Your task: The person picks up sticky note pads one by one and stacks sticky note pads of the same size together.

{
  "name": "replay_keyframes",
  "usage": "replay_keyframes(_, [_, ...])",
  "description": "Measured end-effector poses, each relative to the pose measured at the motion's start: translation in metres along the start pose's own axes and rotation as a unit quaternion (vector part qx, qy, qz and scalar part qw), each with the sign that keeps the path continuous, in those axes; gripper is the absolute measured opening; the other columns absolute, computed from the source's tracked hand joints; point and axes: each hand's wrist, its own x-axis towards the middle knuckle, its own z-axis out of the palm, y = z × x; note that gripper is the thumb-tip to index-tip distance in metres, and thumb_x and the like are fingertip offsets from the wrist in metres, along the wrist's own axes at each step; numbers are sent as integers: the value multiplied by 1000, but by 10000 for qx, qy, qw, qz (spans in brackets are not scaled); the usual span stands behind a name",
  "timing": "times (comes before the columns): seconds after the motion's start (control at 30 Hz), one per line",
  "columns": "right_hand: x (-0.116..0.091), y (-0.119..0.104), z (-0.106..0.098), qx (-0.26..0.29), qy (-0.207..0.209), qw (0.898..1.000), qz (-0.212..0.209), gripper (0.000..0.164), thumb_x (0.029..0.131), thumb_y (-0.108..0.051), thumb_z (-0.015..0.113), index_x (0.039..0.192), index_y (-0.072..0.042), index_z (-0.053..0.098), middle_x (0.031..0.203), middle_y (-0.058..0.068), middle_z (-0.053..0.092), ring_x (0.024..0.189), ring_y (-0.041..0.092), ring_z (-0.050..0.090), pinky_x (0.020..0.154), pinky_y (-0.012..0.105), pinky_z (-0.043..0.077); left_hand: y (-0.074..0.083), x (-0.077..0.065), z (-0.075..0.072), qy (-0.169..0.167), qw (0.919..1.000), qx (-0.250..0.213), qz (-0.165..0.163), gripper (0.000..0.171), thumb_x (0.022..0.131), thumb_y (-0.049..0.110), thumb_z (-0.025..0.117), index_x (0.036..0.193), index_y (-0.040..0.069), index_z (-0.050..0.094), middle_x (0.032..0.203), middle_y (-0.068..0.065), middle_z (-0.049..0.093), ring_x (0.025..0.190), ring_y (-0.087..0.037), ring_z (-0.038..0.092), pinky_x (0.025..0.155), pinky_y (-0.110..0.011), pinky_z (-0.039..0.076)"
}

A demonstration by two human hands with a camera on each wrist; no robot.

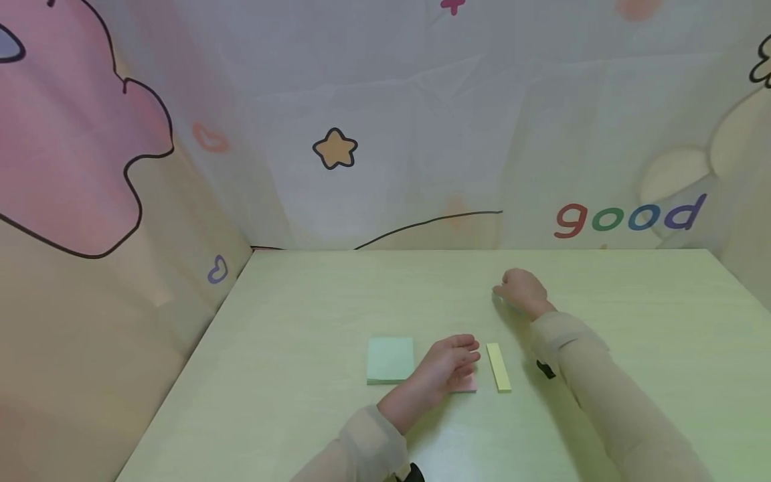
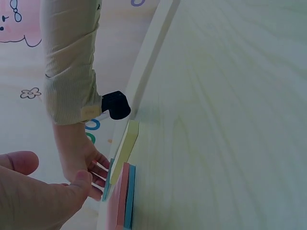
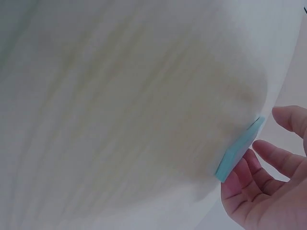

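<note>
In the head view my left hand (image 1: 438, 369) is above a pink sticky-note pad (image 1: 465, 385) and hides most of it. Its fingers are loosely extended and hold nothing. A pale green sticky-note pad (image 1: 389, 360) lies left of that hand, and a narrow yellow sticky-note pad (image 1: 498, 368) to its right. Farther back, my right hand (image 1: 523, 294) is low over the table beside a blue sticky-note pad (image 3: 238, 151). The right wrist view shows relaxed fingers touching the pad's side, with the thumb (image 3: 290, 119) apart from it. From above, the right hand mostly covers this pad.
The pads lie on a pale wood-grain table (image 1: 289, 348). Behind it hangs a printed cloth (image 1: 385, 181) with a star and the word "good"; more cloth runs along the left side. Dark wrist devices (image 1: 546, 369) show at the sleeves.
</note>
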Motion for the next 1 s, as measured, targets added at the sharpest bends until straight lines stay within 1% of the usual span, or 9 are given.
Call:
replay_keyframes(0.1, [1,0,0,-102,6,9999,68,29,81,-20,48,57,-12,33,54,-2,31,49,12,30,44,24,23,1,-1,0,-4,10000,48,-2,42,86,5,48,127,-3,42,129,-15,47,107,-21,53,78,-21,45])
replay_keyframes(0.23, [2,1,0,-184,-29,9998,92,17,80,-17,46,67,-7,42,64,4,39,57,17,37,47,27,29,1,-3,1,-21,10000,73,1,42,86,6,48,127,-2,42,128,-14,48,107,-21,53,82,-24,45])
replay_keyframes(0.37, [2,1,-1,-224,-44,9997,107,13,79,-15,47,72,-4,47,68,6,43,60,18,40,48,28,31,2,-4,2,-41,10000,56,12,42,87,6,47,127,-3,42,129,-15,48,109,-23,52,83,-24,45])
replay_keyframes(0.57, [1,2,-2,-216,-101,9996,145,14,80,-16,49,78,-2,50,69,6,45,61,18,41,49,28,32,3,-7,3,-106,9999,16,-1,42,87,5,46,128,-3,41,129,-15,47,109,-22,52,81,-23,44])
replay_keyframes(0.7, [-1,2,-3,-154,-150,9996,170,13,79,-16,49,76,-3,49,66,5,43,59,17,40,49,28,31,2,-8,2,-149,9999,74,11,42,88,6,46,128,-3,40,130,-15,46,110,-23,51,82,-23,44])
replay_keyframes(0.83, [-3,2,-5,-110,-188,9997,127,15,78,-17,50,80,-2,53,71,8,49,62,18,43,50,29,33,1,-8,2,-163,9998,80,13,42,88,6,46,128,-4,40,130,-15,46,110,-23,51,84,-25,44])
replay_keyframes(1.0, [-6,3,-6,-132,-307,9994,93,17,79,-18,52,83,-1,54,75,11,53,63,20,47,49,29,35,0,-9,1,-204,9997,111,35,41,88,6,46,128,-3,41,129,-14,47,110,-21,51,86,-28,44])
